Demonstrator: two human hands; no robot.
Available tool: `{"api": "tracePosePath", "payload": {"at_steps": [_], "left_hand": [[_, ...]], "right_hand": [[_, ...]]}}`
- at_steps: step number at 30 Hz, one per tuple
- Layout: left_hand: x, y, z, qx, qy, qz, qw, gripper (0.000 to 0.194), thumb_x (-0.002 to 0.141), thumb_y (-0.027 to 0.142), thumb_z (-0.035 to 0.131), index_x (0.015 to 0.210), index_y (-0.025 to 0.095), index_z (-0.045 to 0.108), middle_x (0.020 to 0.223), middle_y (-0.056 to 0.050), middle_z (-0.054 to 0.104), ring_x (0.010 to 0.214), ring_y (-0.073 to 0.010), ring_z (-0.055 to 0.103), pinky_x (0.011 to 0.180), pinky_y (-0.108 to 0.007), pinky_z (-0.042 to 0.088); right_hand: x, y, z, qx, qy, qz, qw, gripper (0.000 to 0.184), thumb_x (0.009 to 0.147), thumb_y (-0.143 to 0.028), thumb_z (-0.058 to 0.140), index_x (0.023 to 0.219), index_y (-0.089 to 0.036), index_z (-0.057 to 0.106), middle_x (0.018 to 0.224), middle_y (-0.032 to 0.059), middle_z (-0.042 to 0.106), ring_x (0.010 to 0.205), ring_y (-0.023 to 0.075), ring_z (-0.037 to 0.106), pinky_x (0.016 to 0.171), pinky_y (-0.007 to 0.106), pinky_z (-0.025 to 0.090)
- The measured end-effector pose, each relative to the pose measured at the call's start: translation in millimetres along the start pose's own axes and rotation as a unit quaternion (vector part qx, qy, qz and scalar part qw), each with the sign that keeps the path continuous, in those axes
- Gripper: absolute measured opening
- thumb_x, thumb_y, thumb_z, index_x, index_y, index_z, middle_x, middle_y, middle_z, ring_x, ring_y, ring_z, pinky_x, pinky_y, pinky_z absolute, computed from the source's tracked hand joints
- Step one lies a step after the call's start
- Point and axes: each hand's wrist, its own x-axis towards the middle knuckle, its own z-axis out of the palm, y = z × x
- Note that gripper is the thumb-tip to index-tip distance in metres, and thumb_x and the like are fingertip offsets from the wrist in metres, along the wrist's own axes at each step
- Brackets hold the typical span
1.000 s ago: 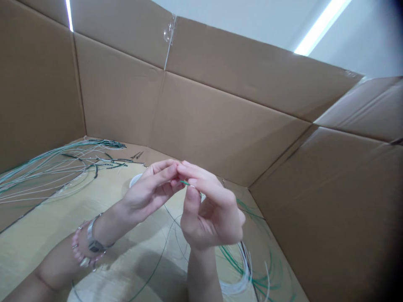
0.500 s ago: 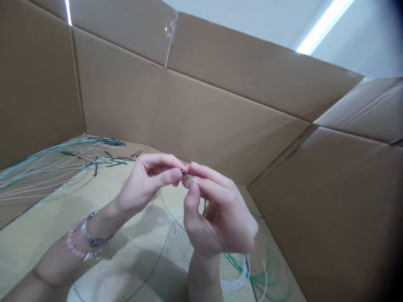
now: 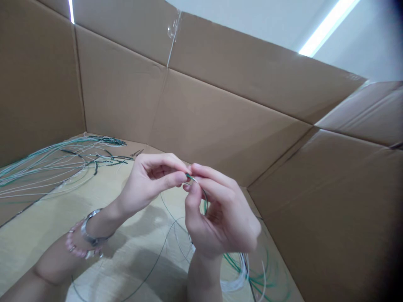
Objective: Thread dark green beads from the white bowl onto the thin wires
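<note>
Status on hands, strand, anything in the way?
Left hand, right hand: both pinching, fingertips close. Thin strand between them, partly hidden by fingers. White coil beside right wrist.

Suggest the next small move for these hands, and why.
I'd ease the right hand slightly toward the left hand, without loosening its pinch. The thin strand runs from the right fingertips to the left ones across a short gap, so a small feed seems safest; what the left fingertips pinch is mostly hidden.
</note>
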Motion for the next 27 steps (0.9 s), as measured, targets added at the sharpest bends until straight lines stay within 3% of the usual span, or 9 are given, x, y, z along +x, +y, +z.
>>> {"api": "tracePosePath", "payload": {"at_steps": [5,9,13,20,24,27], "left_hand": [[0.8,6.2,-3.5,0.129,-0.003,0.073,0.989,0.012,0.076,0.009,0.069,0.079,0.02,0.073,0.074,-0.002,0.07,0.068,-0.0104,0.064,0.062,-0.019,0.052],[1.1,12.1,-10.0,0.262,-0.032,0.146,0.953,0.012,0.076,0.01,0.068,0.08,0.02,0.071,0.074,-0.002,0.07,0.068,-0.0122,0.063,0.063,-0.023,0.05],[0.5,17.7,-14.1,0.337,-0.067,0.168,0.924,0.014,0.076,0.008,0.067,0.081,0.02,0.069,0.073,-0.001,0.069,0.069,-0.0121,0.062,0.061,-0.022,0.048],[1.4,20.3,-15.0,0.341,-0.066,0.167,0.923,0.015,0.076,0.009,0.067,0.082,0.021,0.07,0.073,-0.001,0.068,0.065,-0.0115,0.061,0.061,-0.022,0.047],[1.6,15.3,-16.9,0.318,-0.026,0.177,0.931,0.017,0.076,0.006,0.067,0.08,0.022,0.071,0.072,-0.001,0.07,0.065,-0.0123,0.062,0.06,-0.023,0.047],[1.1,12.6,-18.5,0.327,0.002,0.198,0.924,0.02,0.075,0.005,0.067,0.08,0.023,0.071,0.072,0.0,0.07,0.064,-0.012,0.062,0.06,-0.023,0.047]], "right_hand": [[0.6,0.7,-3.9,-0.007,-0.041,-0.011,0.999,0.02,0.072,0.001,0.063,0.079,-0.017,0.062,0.09,0.0038,0.072,0.076,0.0115,0.069,0.064,0.02,0.061],[2.0,1.5,-7.7,-0.01,-0.08,-0.014,0.997,0.019,0.073,0.001,0.061,0.077,-0.017,0.06,0.091,0.0024,0.072,0.076,0.0091,0.068,0.064,0.017,0.059],[4.1,3.7,-9.9,0.007,-0.107,-0.019,0.994,0.016,0.075,-0.001,0.06,0.078,-0.017,0.059,0.091,0.0023,0.071,0.076,0.009,0.068,0.065,0.017,0.059],[4.8,6.8,-11.7,0.039,-0.11,-0.009,0.993,0.014,0.076,-0.003,0.063,0.08,-0.016,0.063,0.09,0.0035,0.071,0.078,0.011,0.069,0.063,0.019,0.059],[5.3,6.4,-11.6,0.071,-0.118,0.035,0.99,0.018,0.078,-0.003,0.064,0.086,-0.019,0.066,0.089,0.0014,0.071,0.079,0.0119,0.068,0.067,0.024,0.059],[5.9,6.2,-10.6,0.056,-0.087,0.043,0.994,0.019,0.079,-0.003,0.062,0.087,-0.019,0.067,0.083,0.0,0.07,0.075,0.0106,0.067,0.064,0.023,0.057]]}}
